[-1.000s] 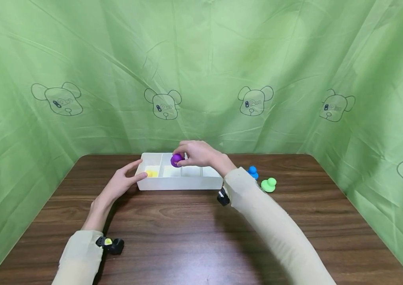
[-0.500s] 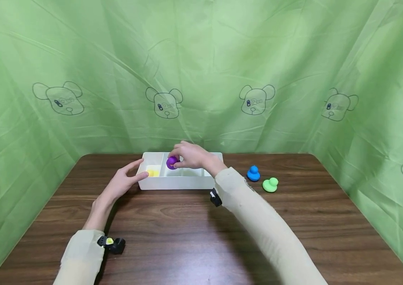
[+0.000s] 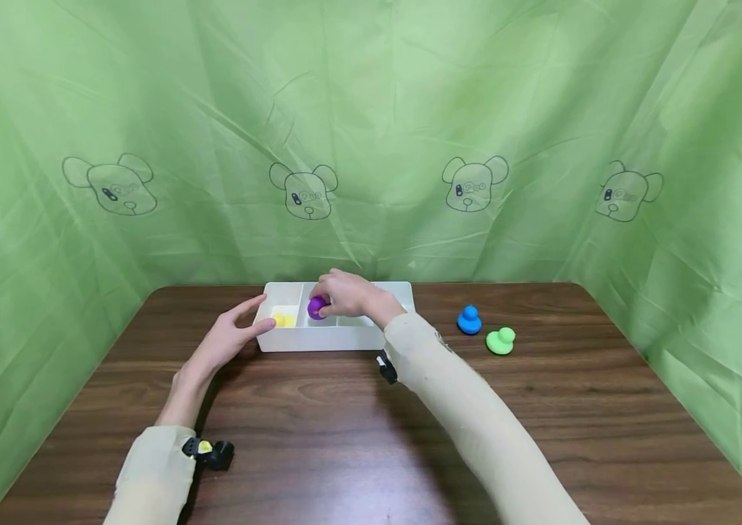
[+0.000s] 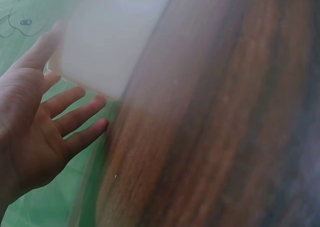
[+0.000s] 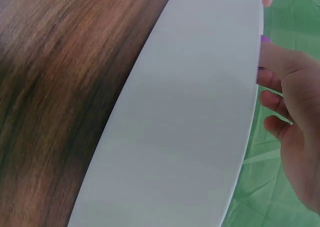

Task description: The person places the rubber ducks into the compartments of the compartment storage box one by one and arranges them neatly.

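Note:
My right hand [image 3: 345, 293] pinches a small purple toy duck [image 3: 315, 309] inside the second compartment from the left of a white divided box [image 3: 325, 339]. In the right wrist view the box's front wall [image 5: 185, 107] hides most of the duck; only a purple sliver [image 5: 265, 38] shows by the thumb. My left hand [image 3: 227, 337] rests against the box's left end, thumb near the front corner. The left wrist view shows this hand [image 4: 45, 137] with straight, spread fingers beside the box [image 4: 107, 42]. A yellow toy [image 3: 284, 321] lies in the leftmost compartment, partly behind the left thumb.
A blue toy duck [image 3: 469, 321] and a light green toy duck [image 3: 501, 341] stand on the brown wooden table [image 3: 318, 415], right of the box. Green cloth [image 3: 384, 131] with printed bear heads hangs behind the table and along its sides.
My right hand has moved left and down with the purple duck, lowering it into the second compartment. The left hand stays at the box's left end.

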Demonstrator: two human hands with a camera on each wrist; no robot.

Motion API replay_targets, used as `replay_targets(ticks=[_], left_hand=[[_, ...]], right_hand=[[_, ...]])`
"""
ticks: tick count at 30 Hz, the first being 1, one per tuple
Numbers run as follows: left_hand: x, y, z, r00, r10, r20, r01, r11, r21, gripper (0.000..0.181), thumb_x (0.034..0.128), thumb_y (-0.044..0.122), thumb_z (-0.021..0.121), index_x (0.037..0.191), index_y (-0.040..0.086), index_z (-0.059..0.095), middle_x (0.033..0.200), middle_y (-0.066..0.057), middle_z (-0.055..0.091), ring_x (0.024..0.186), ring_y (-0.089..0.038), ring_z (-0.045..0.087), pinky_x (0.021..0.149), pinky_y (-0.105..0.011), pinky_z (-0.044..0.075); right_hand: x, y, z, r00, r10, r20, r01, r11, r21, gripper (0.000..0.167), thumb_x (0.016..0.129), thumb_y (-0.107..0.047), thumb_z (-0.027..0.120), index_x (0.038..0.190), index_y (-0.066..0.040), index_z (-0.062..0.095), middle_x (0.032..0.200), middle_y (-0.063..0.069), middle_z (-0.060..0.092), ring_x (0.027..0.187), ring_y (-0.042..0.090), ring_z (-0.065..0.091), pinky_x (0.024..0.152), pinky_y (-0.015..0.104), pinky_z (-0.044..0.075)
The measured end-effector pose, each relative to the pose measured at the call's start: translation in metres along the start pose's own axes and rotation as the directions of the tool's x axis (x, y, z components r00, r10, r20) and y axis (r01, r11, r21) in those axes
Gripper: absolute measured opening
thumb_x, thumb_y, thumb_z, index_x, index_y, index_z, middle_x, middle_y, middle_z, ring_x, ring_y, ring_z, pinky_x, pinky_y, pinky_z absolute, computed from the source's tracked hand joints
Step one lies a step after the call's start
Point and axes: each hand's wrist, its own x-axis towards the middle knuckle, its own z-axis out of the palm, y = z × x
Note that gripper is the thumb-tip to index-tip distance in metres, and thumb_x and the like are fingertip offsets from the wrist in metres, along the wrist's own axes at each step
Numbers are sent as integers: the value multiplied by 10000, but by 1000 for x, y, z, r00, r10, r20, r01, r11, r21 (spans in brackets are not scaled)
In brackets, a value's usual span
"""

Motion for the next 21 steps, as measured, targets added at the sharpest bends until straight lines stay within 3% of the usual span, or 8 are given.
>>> replay_targets(ticks=[4, 9, 21], left_hand=[[0, -2, 1, 1000, -3, 1, 3, 1000, -7, 794, 868, 570, 697, 1538, 277, 387, 1604, -104, 341, 1507, -338, 218, 1192, -618, 194], [2, -2, 1, 1000, -2, 2, 2, 1000, -4, 801, 866, 576, 695, 1540, 277, 382, 1608, -97, 335, 1511, -338, 213, 1192, -622, 187], [2, 0, -1, 1000, -1, 12, 2, 1000, -25, 774, 884, 532, 698, 1540, 266, 384, 1606, -103, 339, 1516, -340, 197, 1198, -625, 160]], right_hand=[[4, 0, 7, 1000, 3, 22, -2, 999, -36, 302, 901, -292, 738, 1183, -186, 723, 1117, -16, 688, 1029, 183, 539, 927, 311, 439], [8, -1, 12, 996, 65, 57, -62, 996, -65, 342, 907, -330, 725, 1226, -210, 710, 1227, -33, 688, 1083, 192, 539, 969, 336, 434], [14, -6, 15, 979, 159, 126, -154, 987, -47, 349, 894, -317, 728, 1240, -283, 704, 1188, -98, 690, 1050, 167, 508, 930, 326, 406]])
